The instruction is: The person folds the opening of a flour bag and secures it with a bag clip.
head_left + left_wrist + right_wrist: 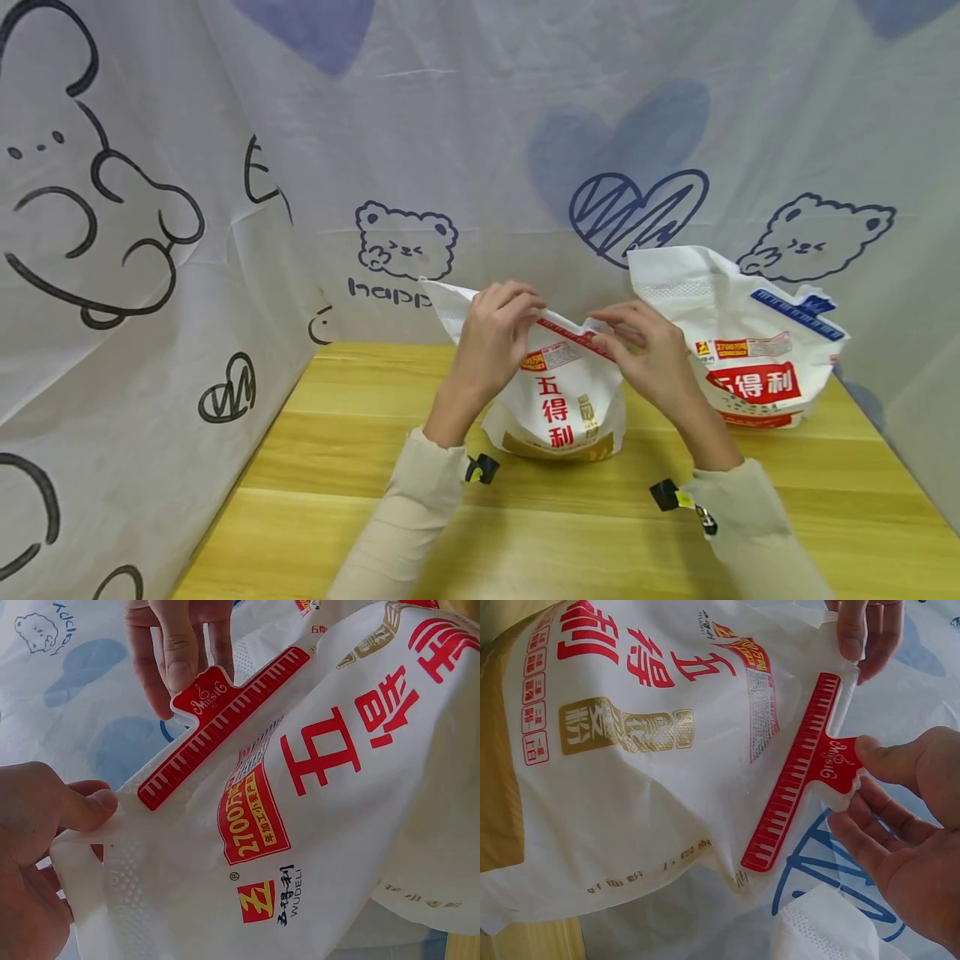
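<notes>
A white flour bag (558, 400) with red characters stands on the table in front of me. Across its folded top lies a red bag clip (225, 727) with a piano-key pattern and the word Music on its tab. My left hand (491, 342) pinches the bag's top edge beside one end of the clip, thumb on the near face. With thumb and fingers my right hand (911, 810) pinches the clip's tab, as the right wrist view shows. The bag's top corner (446, 304) sticks out to the left, past the left hand.
A second white flour bag (750, 350), with a blue clip (798, 312) on its top, stands at the back right close to the right hand. Behind the wooden table (360, 500) hangs a pale cloth (480, 150) printed with bears and hearts; more cloth covers the left side.
</notes>
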Motion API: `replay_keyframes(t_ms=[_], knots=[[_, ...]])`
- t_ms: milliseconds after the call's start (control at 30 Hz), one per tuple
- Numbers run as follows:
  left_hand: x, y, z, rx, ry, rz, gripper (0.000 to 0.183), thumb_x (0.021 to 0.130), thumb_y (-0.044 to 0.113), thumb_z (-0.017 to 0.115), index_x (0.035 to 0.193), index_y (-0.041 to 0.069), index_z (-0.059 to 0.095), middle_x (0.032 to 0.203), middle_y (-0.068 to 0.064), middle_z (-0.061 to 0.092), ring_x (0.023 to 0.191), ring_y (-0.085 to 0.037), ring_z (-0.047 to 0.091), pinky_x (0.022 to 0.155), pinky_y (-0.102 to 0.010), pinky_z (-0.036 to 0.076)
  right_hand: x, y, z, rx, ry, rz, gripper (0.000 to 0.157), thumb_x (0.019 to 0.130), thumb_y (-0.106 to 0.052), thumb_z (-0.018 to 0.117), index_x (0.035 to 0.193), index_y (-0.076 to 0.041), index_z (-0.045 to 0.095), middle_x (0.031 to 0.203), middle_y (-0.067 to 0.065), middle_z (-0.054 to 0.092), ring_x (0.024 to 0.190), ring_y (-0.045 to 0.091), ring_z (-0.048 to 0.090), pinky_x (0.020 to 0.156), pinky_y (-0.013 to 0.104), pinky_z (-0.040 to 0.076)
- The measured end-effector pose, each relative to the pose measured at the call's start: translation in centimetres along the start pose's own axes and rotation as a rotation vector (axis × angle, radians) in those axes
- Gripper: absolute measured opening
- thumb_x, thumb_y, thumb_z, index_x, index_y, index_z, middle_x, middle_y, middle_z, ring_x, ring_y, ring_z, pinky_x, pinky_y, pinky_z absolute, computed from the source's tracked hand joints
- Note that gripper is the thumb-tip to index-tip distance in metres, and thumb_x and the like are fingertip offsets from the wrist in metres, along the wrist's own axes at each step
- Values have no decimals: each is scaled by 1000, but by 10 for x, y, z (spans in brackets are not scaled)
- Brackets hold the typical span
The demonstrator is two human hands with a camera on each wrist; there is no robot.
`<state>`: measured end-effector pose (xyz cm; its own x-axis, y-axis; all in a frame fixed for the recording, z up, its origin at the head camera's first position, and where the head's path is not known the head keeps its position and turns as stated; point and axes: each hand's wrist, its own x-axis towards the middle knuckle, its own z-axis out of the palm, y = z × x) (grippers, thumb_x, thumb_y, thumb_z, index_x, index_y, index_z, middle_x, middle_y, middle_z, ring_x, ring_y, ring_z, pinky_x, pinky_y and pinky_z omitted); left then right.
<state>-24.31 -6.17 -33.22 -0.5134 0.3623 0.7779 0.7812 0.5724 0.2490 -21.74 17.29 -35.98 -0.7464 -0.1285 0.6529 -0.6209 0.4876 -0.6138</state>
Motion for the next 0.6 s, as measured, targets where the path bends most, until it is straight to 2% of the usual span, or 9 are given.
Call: replay_keyframes(t_ms=[133,333,500,600], knots=[[-6,0,-3,-14,40,45,19,88,-6,74,105,4,76,122,-9,70,118,-24,60,111,-36,41,-7,-1,-5,-39,46,-20,31,86,6,78,116,1,72,115,11,67,110,29,66,95,27,53],[-18,3,-9,-39,92,94,24,87,-9,73,108,3,74,128,-12,67,127,-27,56,116,-35,37,-20,-2,-12,-89,57,-60,33,84,10,78,115,2,72,115,10,68,108,26,67,95,14,49],[-32,10,-7,-46,185,115,24,88,-7,72,109,4,73,130,-14,65,126,-31,56,113,-37,41,-33,2,-14,-116,59,-67,32,83,9,80,113,0,74,112,8,69,103,27,69,92,12,49],[-43,14,-3,-42,203,119,23,88,-7,72,109,4,73,129,-14,65,125,-31,56,111,-37,43,-43,4,-13,-124,33,-70,32,82,8,81,112,-3,75,112,6,69,102,25,67,94,11,46]])
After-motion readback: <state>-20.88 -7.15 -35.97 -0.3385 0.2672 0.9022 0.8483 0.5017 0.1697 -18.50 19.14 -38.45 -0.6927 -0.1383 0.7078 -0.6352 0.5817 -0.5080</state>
